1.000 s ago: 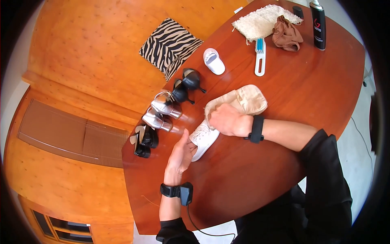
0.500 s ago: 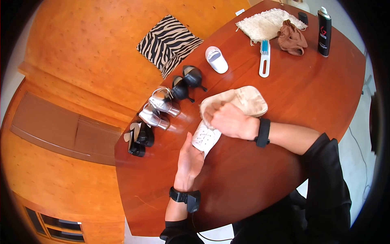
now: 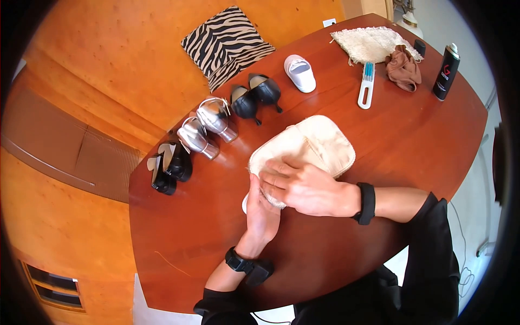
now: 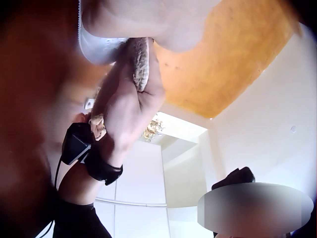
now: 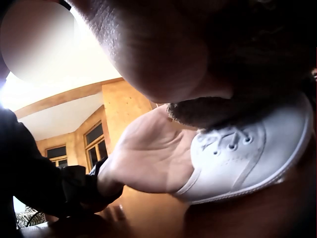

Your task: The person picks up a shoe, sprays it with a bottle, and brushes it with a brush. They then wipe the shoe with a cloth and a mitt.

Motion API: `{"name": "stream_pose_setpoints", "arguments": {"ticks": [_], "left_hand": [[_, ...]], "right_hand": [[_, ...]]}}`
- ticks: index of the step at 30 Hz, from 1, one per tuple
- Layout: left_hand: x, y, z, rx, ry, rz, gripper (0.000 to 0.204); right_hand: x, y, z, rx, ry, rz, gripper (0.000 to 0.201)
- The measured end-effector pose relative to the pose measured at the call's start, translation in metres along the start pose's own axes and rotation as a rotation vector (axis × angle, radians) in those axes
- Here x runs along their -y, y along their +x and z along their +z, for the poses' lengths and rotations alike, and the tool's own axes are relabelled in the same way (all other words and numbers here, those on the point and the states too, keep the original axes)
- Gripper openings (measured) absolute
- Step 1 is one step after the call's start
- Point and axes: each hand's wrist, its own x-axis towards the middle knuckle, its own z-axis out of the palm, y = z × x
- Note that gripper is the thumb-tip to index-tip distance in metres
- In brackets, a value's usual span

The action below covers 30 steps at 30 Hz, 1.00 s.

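Observation:
My left hand (image 3: pixel 264 219) holds a white lace-up sneaker (image 5: pixel 247 153) by its heel end, palm up against the opening; its fingers are mostly hidden. In the head view the cream plush-edged cloth (image 3: pixel 303 143) covers nearly all of the shoe, leaving a small white part at the left. Over the cloth lies my right hand (image 3: pixel 317 189), gripping its near end. The left wrist view shows the fuzzy edge pinched between that hand's thumb and fingers. In the right wrist view, the cloth's dark fuzzy edge meets the sneaker just above the laces.
Along the far left edge stand black shoes (image 3: pixel 172 165), silver heels (image 3: pixel 216 116), black heels (image 3: pixel 254 97) and a white slide (image 3: pixel 299 74). Toward the back right lie a white brush (image 3: pixel 366 89), a brown cloth (image 3: pixel 403 69), a cream fluffy cloth (image 3: pixel 374 43) and a black spray can (image 3: pixel 446 73).
The right hand and cloth have shifted down and left over the sneaker, which is now mostly covered in the head view. The head camera's view has turned slightly.

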Motion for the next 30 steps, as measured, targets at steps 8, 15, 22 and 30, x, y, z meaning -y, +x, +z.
{"name": "stream_pose_setpoints", "arguments": {"ticks": [8, 15, 22, 30], "left_hand": [[0.0, 0.003, -0.004, 0.105, -0.062, 0.008, 0.069], [0.004, -0.003, 0.0, -0.004, 0.051, 0.027, 0.059], [0.013, -0.004, -0.006, -0.023, 0.131, 0.037, 0.05], [0.01, -0.002, -0.006, 0.026, -0.068, 0.028, 0.065]], "right_hand": [[-0.033, -0.005, 0.003, 0.064, -0.002, 0.095, 0.039], [-0.047, -0.009, 0.001, 0.133, -0.14, 0.217, 0.018], [-0.029, -0.002, -0.009, 0.241, -0.146, 0.243, 0.026], [0.0, 0.0, -0.015, 0.188, -0.046, 0.067, 0.034]]}}
